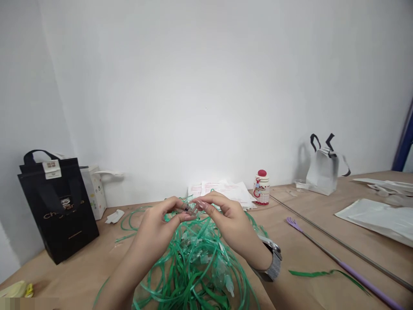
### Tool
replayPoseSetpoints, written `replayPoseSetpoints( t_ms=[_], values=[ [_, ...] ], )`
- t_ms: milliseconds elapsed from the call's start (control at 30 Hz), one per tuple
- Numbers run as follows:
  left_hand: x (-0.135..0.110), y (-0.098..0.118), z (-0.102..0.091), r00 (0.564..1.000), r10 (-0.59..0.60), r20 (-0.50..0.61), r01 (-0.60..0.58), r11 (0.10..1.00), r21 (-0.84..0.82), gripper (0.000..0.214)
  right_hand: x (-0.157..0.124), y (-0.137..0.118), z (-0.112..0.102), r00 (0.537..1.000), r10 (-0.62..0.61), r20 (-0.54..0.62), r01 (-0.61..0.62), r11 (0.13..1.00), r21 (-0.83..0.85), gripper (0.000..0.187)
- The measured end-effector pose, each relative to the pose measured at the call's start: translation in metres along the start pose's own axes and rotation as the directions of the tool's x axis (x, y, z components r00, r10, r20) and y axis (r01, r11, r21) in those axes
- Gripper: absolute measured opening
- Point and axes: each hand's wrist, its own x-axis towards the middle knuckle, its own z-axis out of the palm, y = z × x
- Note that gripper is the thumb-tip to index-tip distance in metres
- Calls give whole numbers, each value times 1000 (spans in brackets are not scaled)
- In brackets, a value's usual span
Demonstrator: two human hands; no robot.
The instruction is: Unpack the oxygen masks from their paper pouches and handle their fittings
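Above a heap of green tubing [200, 241], my left hand [161, 219] and my right hand [226, 215] meet fingertip to fingertip. Both are closed in a pinch on a small clear plastic piece [192, 209], partly hidden by the fingers; its exact kind does not show. Flat green straps [183, 280] and clear plastic parts [222, 269] lie tangled among the tubes below. A watch with a metal mesh band [274, 262] is on my right wrist.
At left stand a black paper bag [61, 215] and a white box [97, 193]. Printed papers [229, 191], a red-and-white bottle [262, 189] and a white bag [322, 172] are by the wall. A purple-handled back scratcher [338, 260], a metal rod [335, 237] and a white packet [380, 217] lie right.
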Motion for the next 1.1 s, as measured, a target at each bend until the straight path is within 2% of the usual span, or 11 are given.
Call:
replayPoseSetpoints(
  t_ms=[167, 400, 567, 633, 767, 967, 1100],
  values=[
    [1, -1, 6, 997, 66, -36, -63, 995, 83, 13, -2, 3, 4, 999, 5, -45, -3, 999, 50, 18],
    [-1, -6, 11, 998, 61, -33, -63, 996, -64, 14, -1, 1, 4, 999, 4, -36, -2, 999, 34, 19],
    [1, 1, 10, 998, 52, -48, -48, 995, 90, 12, -2, 3, 5, 998, -13, -67, 12, 1000, -18, 19],
    [2, 2, 9, 998, 49, -43, -45, 995, 94, 11, -3, 4, 6, 996, -23, -85, 18, 998, -52, 19],
    [2, 0, 10, 1000, 18, -14, -17, 999, 34, 9, -4, 5, 6, 997, -36, -71, 28, 993, -117, 19],
    [1, 0, 16, 996, -60, -60, 60, 998, 1, 11, -5, 6, 7, 994, -77, -71, 68, 990, -122, 20],
    [1, 0, 14, 992, -105, -75, 102, 994, -41, 11, -3, 5, 5, 997, -52, -53, 46, 992, -114, 18]
  ],
)
